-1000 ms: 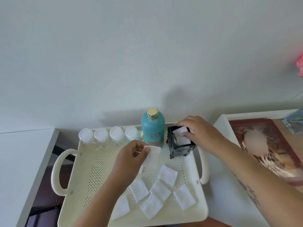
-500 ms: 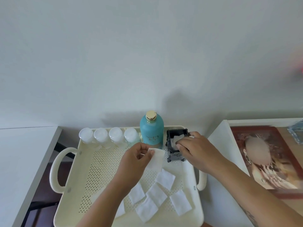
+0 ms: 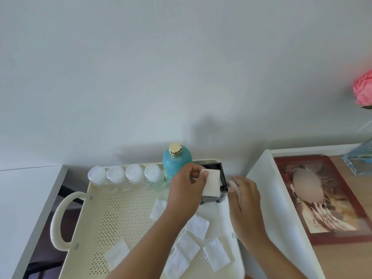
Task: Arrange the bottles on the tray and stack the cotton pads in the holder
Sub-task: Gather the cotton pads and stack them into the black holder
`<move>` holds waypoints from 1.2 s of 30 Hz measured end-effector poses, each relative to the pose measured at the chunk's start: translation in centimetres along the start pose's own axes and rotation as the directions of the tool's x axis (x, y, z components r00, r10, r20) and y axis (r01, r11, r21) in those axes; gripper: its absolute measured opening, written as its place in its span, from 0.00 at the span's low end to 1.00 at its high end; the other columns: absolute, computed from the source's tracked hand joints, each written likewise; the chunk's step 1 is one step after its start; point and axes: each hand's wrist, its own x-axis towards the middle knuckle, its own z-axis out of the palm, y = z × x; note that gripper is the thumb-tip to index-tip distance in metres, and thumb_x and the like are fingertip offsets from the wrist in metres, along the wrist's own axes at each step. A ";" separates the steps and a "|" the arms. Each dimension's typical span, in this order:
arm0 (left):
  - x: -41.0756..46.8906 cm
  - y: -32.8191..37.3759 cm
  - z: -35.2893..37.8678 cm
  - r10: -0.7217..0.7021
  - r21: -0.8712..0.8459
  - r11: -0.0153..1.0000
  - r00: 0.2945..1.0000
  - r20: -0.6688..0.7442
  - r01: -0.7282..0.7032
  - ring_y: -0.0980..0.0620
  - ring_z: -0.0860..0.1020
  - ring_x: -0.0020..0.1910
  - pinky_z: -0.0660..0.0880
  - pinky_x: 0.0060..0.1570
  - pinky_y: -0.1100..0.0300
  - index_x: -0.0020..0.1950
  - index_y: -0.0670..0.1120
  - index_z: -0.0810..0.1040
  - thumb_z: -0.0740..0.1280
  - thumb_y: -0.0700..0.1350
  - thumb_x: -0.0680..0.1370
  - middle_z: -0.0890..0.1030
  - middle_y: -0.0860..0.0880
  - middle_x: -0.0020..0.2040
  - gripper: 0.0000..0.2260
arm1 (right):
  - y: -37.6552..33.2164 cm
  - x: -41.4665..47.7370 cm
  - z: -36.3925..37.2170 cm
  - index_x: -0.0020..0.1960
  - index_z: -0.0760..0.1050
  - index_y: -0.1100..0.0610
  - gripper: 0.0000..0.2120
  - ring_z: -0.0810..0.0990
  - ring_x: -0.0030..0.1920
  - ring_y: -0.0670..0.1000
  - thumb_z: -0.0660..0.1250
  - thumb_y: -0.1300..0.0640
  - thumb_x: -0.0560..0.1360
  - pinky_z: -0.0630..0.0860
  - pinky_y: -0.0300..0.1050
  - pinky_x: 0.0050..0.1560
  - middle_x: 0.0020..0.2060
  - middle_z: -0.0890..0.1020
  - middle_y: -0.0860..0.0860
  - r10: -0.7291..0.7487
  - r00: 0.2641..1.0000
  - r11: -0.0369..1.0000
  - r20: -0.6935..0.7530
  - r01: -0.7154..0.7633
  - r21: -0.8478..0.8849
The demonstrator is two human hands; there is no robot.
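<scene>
The left hand [image 3: 186, 195] pinches a square cotton pad [image 3: 211, 183] between thumb and fingers, tilted with its upper edge leaning over the open top of the black holder [image 3: 218, 179] at the tray's [image 3: 84, 218] far right corner. The right hand [image 3: 244, 200] rests loosely curled on the tray's right rim beside the holder, gripping nothing. Loose pads [image 3: 197, 226] lie flat on the tray floor.

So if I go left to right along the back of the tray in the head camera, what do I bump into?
Four clear bottles with white caps → teal bottle → left hand holding a cotton pad → black holder → right hand.
</scene>
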 end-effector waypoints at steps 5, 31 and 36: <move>1.2 0.8 2.3 0.065 0.140 0.988 0.998 -0.013 -0.063 0.62 0.78 0.42 0.76 0.45 0.62 0.52 0.52 0.76 0.67 0.44 0.78 0.81 0.58 0.45 0.05 | 1.2 -1.3 0.8 0.61 0.67 0.46 0.13 0.66 0.58 0.37 0.57 0.59 0.79 0.62 0.34 0.57 0.55 0.68 0.37 0.004 1.000 0.999 0.009 -0.003 -0.037; -0.2 -1.9 2.6 0.431 0.814 0.387 0.865 0.255 -0.433 0.49 0.69 0.44 0.74 0.44 0.53 0.46 0.52 0.80 0.59 0.54 0.79 0.81 0.57 0.47 0.12 | 1.8 -1.2 1.1 0.64 0.69 0.51 0.14 0.70 0.59 0.43 0.54 0.55 0.80 0.69 0.37 0.58 0.58 0.71 0.43 -0.043 0.999 0.997 -0.028 0.041 -0.066; -0.1 -2.0 2.4 0.328 0.849 0.320 0.890 0.317 -0.421 0.49 0.68 0.47 0.69 0.49 0.52 0.50 0.53 0.78 0.45 0.62 0.80 0.80 0.57 0.50 0.24 | 1.9 -1.1 1.2 0.64 0.69 0.51 0.14 0.71 0.59 0.43 0.56 0.56 0.79 0.71 0.39 0.58 0.58 0.71 0.43 -0.049 0.998 0.998 -0.032 0.048 -0.052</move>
